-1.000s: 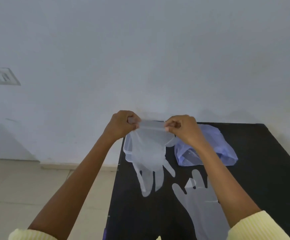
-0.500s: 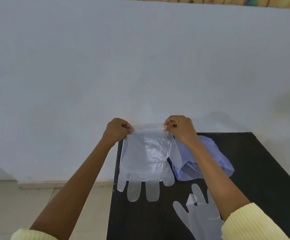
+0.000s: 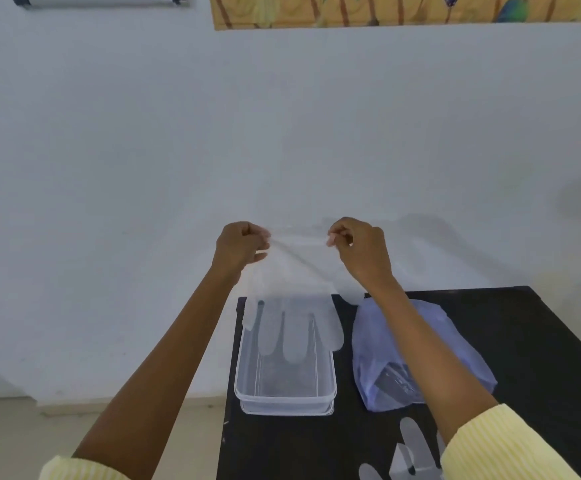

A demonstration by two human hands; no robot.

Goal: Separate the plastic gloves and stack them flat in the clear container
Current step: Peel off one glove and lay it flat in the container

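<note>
A thin clear plastic glove hangs fingers-down in the air, stretched by its cuff between my left hand and my right hand. Both hands pinch the cuff corners. The glove's fingertips dangle over the far end of the clear container, which stands at the left edge of the black table. Another clear glove lies flat on the table near me, partly behind my right sleeve.
A bluish plastic bag with something dark inside lies right of the container, under my right forearm. The table's left edge drops to a beige floor. A white wall stands close behind, with a patterned hanging at its top.
My hands have lifted the glove higher and spread its cuff wider. The view has tilted up, and the clear container now shows whole beneath the glove's fingertips.
</note>
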